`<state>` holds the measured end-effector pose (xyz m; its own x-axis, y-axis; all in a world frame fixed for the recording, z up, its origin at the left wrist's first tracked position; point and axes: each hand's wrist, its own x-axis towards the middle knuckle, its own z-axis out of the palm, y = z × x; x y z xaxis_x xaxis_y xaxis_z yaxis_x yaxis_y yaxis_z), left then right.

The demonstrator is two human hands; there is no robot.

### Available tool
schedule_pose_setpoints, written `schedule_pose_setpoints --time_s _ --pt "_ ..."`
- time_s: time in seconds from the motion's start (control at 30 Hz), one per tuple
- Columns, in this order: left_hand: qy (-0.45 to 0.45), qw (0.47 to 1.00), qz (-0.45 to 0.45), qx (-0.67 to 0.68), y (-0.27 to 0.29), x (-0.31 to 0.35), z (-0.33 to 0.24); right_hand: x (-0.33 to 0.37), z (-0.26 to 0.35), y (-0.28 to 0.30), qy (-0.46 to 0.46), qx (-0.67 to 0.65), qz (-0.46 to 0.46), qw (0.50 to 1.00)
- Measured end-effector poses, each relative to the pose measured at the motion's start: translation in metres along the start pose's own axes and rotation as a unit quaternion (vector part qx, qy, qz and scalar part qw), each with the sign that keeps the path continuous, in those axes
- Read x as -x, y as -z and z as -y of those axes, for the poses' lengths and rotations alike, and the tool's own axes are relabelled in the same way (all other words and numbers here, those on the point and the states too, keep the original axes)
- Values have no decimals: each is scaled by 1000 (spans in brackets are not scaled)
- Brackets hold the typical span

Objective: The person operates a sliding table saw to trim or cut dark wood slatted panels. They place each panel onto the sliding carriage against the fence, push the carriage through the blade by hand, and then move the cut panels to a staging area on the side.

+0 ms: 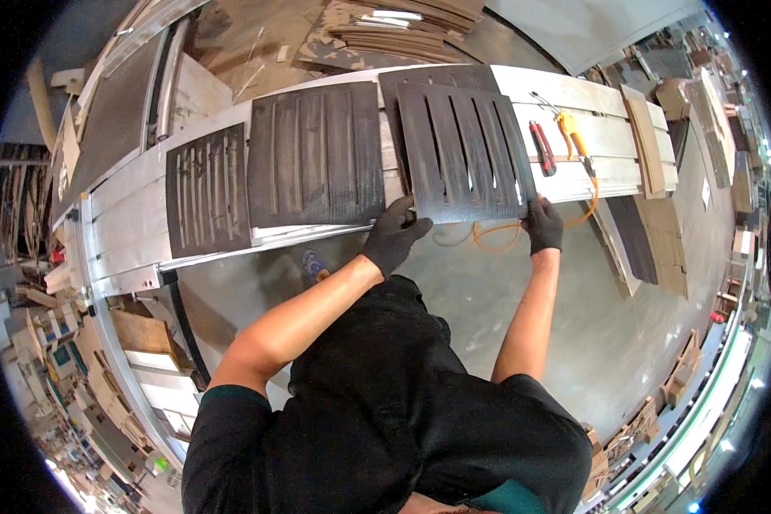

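Between my two black-gloved hands is a dark slotted panel [467, 146] with several long parallel slits cut through it. My left hand [397, 236] grips its near left corner, thumb and fingers closed on the edge. My right hand [542, 227] is closed on the near right corner. The panel is tilted up at my side and overlaps another dark panel [480, 79] behind it. Left of it, a large dark panel with slots [287, 154] lies on the white slatted bench [128, 227], and a smaller slotted panel [207, 236] lies farther left.
On the bench to the right lie a red-and-black utility knife [541, 150] and a yellow air blow gun [570, 133] with an orange hose [593, 201]. Brown boards [642, 141] rest on the bench's right end. Stacked sheets [403, 38] lie on the floor beyond.
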<state>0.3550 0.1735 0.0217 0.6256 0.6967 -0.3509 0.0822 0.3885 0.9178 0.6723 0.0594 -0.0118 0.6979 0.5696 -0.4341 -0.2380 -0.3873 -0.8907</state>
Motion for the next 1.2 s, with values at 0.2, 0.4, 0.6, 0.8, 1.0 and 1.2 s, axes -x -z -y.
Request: schedule_pose_setpoints --time_s 0.2,0.4,0.6,0.8,1.0,1.2 --pt "-33 990 -100 89 35 14 -35 32 13 -47 49 -103 61 992" --pt "-225 941 -195 158 142 82 -66 95 17 -141 148 -61 229 960" --pt "-292 791 -348 409 291 184 -47 163 67 -261 23 -363 504 783" --pt "-310 716 -585 220 412 325 -12 253 77 -374 115 73 515 846" --pt "-233 744 -620 93 484 392 -18 337 17 -487 256 249 560 748" --pt "-208 736 -628 145 554 410 -28 381 -11 -562 188 99 558 802"
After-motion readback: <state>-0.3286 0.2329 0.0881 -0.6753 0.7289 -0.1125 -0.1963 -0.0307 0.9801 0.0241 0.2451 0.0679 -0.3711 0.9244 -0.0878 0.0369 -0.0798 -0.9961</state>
